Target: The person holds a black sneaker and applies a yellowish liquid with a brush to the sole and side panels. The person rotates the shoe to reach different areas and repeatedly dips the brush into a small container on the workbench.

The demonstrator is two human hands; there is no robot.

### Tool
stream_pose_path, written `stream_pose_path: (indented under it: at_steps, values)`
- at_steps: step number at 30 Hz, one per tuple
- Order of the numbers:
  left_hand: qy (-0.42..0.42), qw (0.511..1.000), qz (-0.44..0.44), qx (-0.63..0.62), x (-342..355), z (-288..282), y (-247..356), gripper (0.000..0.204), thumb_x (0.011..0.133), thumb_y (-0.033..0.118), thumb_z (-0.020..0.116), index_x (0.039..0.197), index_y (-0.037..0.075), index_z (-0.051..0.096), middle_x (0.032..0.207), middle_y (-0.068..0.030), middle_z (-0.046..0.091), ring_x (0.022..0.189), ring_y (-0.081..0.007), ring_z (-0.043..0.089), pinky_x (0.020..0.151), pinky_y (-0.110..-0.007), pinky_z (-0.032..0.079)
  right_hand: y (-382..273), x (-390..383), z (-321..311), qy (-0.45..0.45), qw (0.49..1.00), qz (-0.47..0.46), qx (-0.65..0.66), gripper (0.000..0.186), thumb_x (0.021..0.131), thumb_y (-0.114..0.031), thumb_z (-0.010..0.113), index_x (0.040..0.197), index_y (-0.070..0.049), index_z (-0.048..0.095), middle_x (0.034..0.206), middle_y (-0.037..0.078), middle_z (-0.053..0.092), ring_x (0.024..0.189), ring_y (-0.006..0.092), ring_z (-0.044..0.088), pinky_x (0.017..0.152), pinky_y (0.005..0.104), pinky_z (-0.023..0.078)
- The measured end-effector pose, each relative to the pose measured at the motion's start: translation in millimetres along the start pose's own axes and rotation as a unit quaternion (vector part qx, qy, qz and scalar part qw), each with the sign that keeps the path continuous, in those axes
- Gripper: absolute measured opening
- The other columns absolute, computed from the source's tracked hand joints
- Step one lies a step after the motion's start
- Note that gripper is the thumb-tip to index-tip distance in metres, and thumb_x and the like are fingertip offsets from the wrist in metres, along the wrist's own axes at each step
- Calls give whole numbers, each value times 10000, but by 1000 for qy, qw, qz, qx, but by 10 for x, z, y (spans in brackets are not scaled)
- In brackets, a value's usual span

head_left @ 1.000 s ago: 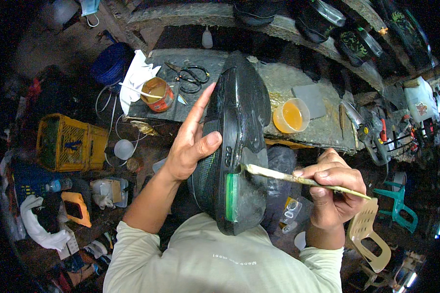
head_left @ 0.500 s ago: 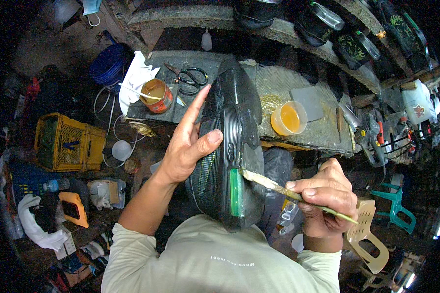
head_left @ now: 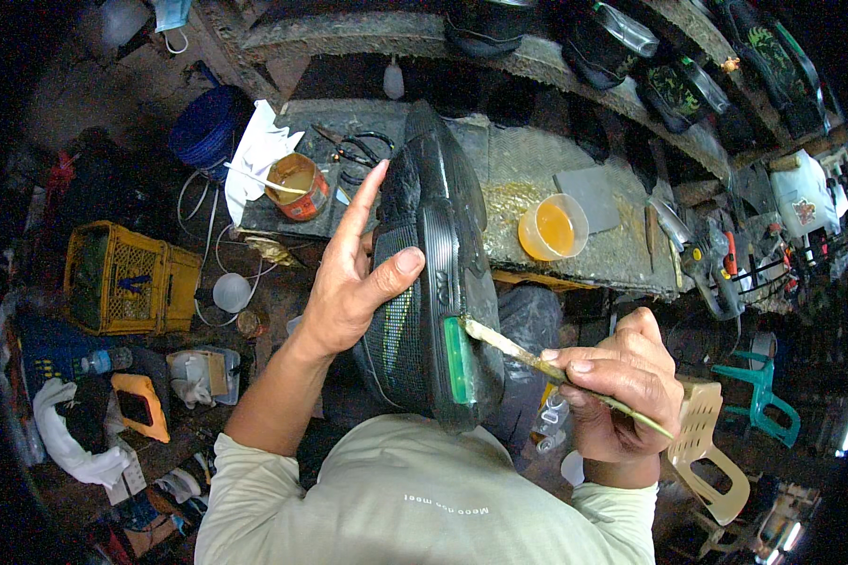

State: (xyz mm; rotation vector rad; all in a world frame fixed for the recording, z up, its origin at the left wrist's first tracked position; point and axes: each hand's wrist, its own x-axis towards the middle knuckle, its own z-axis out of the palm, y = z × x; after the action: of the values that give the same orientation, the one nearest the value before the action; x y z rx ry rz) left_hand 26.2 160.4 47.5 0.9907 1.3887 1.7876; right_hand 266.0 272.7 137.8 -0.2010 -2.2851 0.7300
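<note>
A black shoe (head_left: 468,282) with a green heel insert (head_left: 458,363) is tipped on its side in front of my body, its sole toward the right. My left hand (head_left: 344,287) holds it from the left, thumb against the sidewall and fingers along the upper; some fingertips are hidden behind it. Between the thumb and fingers of my right hand (head_left: 622,381) is a thin brush (head_left: 513,350) with a cream-coated tip. That tip touches the sole's edge beside the green insert.
Ahead is a worn workbench (head_left: 509,155) with a cup of amber liquid (head_left: 546,231), an open tin (head_left: 297,188) with a stick in it, and scissors (head_left: 356,151). Shoes (head_left: 612,42) line a rack above. A yellow crate (head_left: 132,278) stands left, a beige chair (head_left: 707,452) right.
The shoe has turned slightly and shifted a little left and up, with my left hand on it. My right hand has followed a little leftward, the brush tip staying at the sole's edge.
</note>
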Motion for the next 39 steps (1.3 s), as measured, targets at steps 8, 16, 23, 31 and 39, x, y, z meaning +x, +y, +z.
stream_pose_path:
  at_steps: [8, 16, 23, 31, 39]
  values:
    - [-6, 1000, 6, -7, 13, 3, -7, 1015, 905, 351, 778, 1621, -43, 176, 1632, -226, 270, 1512, -292, 285, 1247, -402, 178, 56, -9, -4, 16, 998, 10, 58, 311, 723, 2, 848, 995, -80, 721, 889, 62, 796, 649, 161, 671, 638, 334, 406]
    - [-8, 1000, -5, -12, 38, -1, 3, 995, 911, 329, 774, 1628, -19, 178, 1597, -210, 336, 1469, -278, 351, 1233, -396, 221, 12, -48, -40, 10, 998, 28, 52, 283, 717, -19, 853, 960, -96, 732, 868, 49, 795, 626, 153, 657, 635, 335, 401]
    - [-3, 1000, 11, -4, 55, 3, -10, 982, 916, 324, 761, 1628, -18, 179, 1587, -207, 350, 1449, -272, 382, 1216, -395, 264, -72, -86, -52, 20, 997, 59, 53, 236, 713, -33, 846, 907, -115, 740, 857, 38, 794, 615, 137, 645, 640, 339, 393]
    - [-4, 1000, 10, -2, 61, -8, -12, 981, 916, 331, 759, 1625, -26, 183, 1580, -214, 357, 1448, -271, 386, 1219, -397, 260, -67, -147, -84, 11, 997, 51, 57, 56, 782, -112, 794, 819, -110, 752, 849, 41, 795, 600, 129, 629, 652, 340, 387]
    - [-13, 1000, -2, -19, 51, 8, 15, 978, 910, 333, 763, 1624, -23, 198, 1580, -207, 364, 1445, -271, 398, 1218, -397, 266, 25, -96, -130, 67, 976, 111, 177, 143, 879, -135, 746, 750, -96, 699, 762, 75, 771, 674, 163, 706, 738, 356, 417]
